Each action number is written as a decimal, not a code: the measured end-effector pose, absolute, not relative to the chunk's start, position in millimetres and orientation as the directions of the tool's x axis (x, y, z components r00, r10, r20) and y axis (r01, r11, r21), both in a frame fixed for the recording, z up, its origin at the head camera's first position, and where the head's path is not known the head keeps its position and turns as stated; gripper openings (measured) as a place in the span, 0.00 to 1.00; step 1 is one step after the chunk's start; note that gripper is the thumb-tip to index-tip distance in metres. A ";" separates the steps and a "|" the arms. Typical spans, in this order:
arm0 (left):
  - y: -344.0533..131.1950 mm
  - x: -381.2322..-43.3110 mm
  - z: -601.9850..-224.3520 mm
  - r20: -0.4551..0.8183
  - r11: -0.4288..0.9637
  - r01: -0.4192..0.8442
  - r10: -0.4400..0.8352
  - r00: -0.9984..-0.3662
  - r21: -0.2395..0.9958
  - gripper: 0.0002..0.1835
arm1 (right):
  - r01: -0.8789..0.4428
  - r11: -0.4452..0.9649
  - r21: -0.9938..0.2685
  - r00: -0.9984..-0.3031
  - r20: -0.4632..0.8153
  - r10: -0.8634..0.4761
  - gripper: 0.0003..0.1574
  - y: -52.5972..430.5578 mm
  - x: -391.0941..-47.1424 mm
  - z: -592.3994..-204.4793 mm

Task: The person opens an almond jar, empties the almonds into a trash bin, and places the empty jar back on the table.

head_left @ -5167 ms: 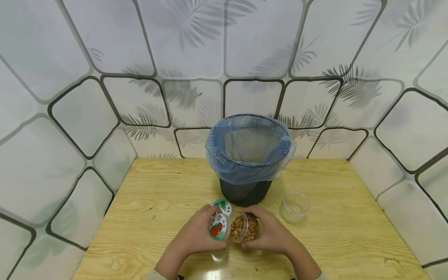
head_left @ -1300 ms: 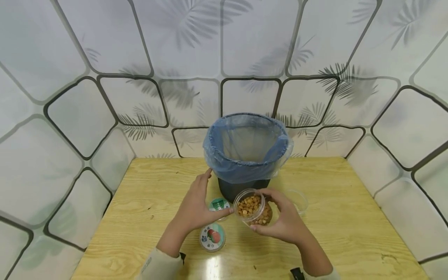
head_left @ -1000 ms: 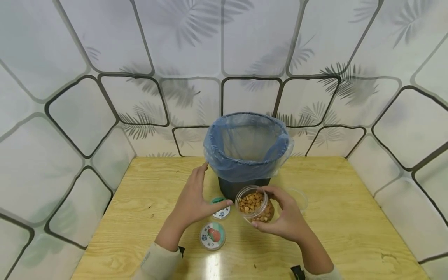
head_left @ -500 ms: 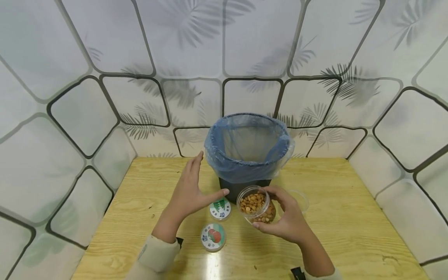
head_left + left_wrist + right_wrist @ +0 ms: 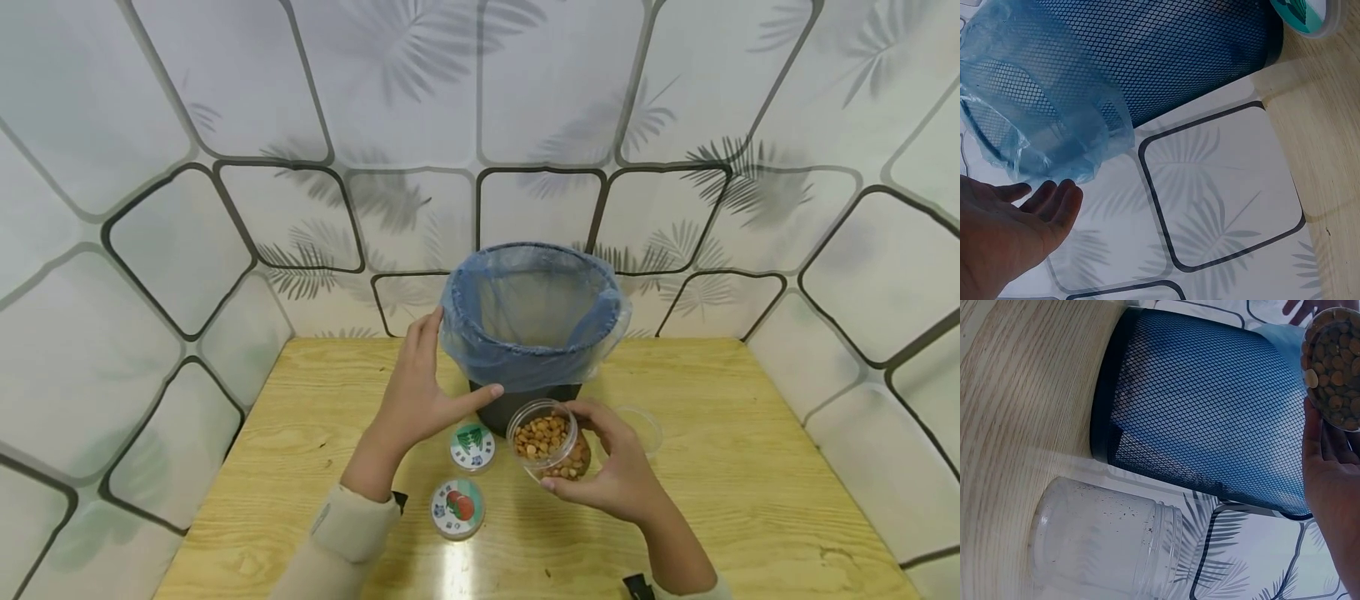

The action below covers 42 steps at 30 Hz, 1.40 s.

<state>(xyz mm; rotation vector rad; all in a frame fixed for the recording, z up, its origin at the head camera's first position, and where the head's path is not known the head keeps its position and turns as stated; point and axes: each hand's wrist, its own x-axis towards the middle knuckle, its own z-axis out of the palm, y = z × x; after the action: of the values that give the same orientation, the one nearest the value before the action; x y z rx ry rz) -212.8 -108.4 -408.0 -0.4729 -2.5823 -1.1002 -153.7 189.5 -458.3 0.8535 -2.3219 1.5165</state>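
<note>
My right hand [image 5: 611, 467] grips a clear plastic jar [image 5: 545, 442] of brown seeds or nuts, its open mouth tilted up and to the left. In the right wrist view the jar's bottom [image 5: 1335, 372] shows, full of the brown pieces. My left hand [image 5: 420, 396] is raised by the left side of the bin, fingers extended and thumb apart, holding nothing. Its fingertips [image 5: 1069, 190] lie close to the blue bag [image 5: 1079, 125]; whether they touch it I cannot tell. The black mesh bin [image 5: 1204, 406] stands upright behind the jar, lined with that bag.
Two round printed lids or lidded containers lie on the table [image 5: 337, 433]: one with a green vegetable picture [image 5: 472, 447], one with red tomatoes [image 5: 457, 508]. An uncapped clear jar [image 5: 1097, 537] stands right of the bin, partly behind the right hand. Patterned walls enclose the table.
Earlier both hands were low together, with the jar beside the printed pieces. Since then the right hand has lifted and tilted the jar, and the left hand has moved up beside the bin.
</note>
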 end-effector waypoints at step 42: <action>-75.0 -248.2 -369.4 0.511 0.687 0.506 0.224 -0.830 0.522 0.73 | -0.604 0.258 -0.754 -0.785 0.508 -0.354 0.54 188.4 -155.1 -454.6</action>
<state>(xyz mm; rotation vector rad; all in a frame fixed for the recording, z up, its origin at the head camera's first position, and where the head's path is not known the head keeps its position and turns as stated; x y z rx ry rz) -248.2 -75.0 -369.4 -0.5673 -2.4898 -0.9434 -155.1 188.4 -454.6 0.8930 -2.2930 1.5418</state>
